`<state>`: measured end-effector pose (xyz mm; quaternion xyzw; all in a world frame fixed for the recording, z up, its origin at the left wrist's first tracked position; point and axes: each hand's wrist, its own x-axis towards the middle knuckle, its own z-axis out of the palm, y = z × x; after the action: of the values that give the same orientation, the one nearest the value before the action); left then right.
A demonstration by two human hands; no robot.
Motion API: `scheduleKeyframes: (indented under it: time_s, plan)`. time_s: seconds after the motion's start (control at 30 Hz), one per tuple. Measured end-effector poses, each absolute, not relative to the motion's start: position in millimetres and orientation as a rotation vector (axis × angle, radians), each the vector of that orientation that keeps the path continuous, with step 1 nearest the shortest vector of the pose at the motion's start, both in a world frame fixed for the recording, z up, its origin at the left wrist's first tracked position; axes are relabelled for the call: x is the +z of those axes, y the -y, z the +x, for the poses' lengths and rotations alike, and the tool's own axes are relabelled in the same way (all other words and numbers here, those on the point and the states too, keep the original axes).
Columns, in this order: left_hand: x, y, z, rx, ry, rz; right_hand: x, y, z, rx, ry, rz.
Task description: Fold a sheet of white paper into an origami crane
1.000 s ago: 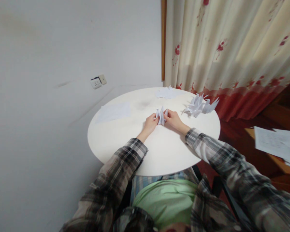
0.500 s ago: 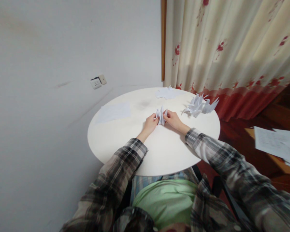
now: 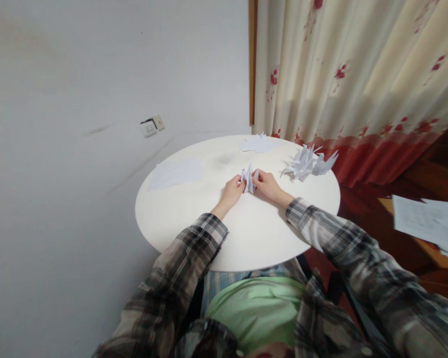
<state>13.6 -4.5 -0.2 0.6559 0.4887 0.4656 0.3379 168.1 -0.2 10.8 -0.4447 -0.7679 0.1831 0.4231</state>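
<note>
A white folded paper crane is held between my two hands over the middle of the round white table. My left hand pinches its left side, fingers closed. From the other side, my right hand grips the crane with thumb and fingers together. The crane's pointed parts rise between my fingers, and its lower portion is partly hidden by them. Several finished-looking paper cranes lie bunched at the table's right edge.
A flat sheet of white paper lies at the table's left. More paper pieces sit at the far edge. A wall with a socket is on the left, a floral curtain behind. Printed sheets rest on wooden furniture to the right.
</note>
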Motion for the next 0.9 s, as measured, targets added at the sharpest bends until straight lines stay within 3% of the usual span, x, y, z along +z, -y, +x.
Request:
scheduleKeyframes:
  time_s: [0.9]
  plan:
    - [1.0,5.7,13.7,1.215,-1.275,1.691,12.3,1.6,167.6,0.479,1.922,-1.134]
